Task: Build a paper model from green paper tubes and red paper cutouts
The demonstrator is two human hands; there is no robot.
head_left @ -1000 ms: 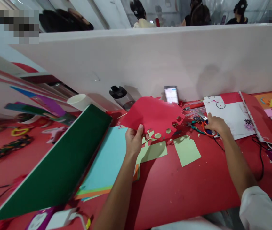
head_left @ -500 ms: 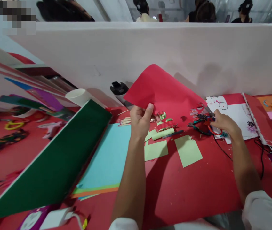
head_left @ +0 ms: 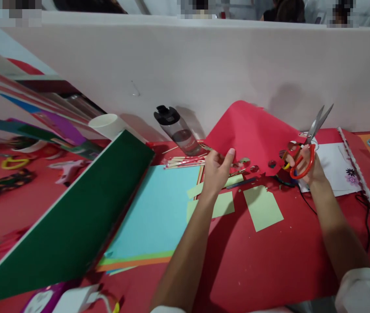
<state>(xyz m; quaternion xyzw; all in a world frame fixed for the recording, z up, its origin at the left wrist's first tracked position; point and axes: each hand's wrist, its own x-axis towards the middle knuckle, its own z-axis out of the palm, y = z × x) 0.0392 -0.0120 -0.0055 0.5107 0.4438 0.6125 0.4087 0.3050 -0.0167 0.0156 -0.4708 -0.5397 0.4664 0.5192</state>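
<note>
A red sheet of paper with several holes along its lower edge is raised above the table, tilted toward the partition. My left hand pinches its lower left corner between thumb and fingers. On the right, my right hand grips scissors with red-orange handles; their blades point up and stand slightly apart, near the sheet's right end. Beneath the sheet lie pale green paper pieces and a dark pen. The sheet partly hides the things behind it.
To the left a green board leans beside stacked light blue paper. A clear bottle with a black lid stands by the white partition. Wooden sticks lie near it. Printed white paper and cables are on the right.
My left hand and the red sheet have shifted right and lower, uncovering the bottle. My right hand has turned the scissors upward, off the sheet's right corner.
</note>
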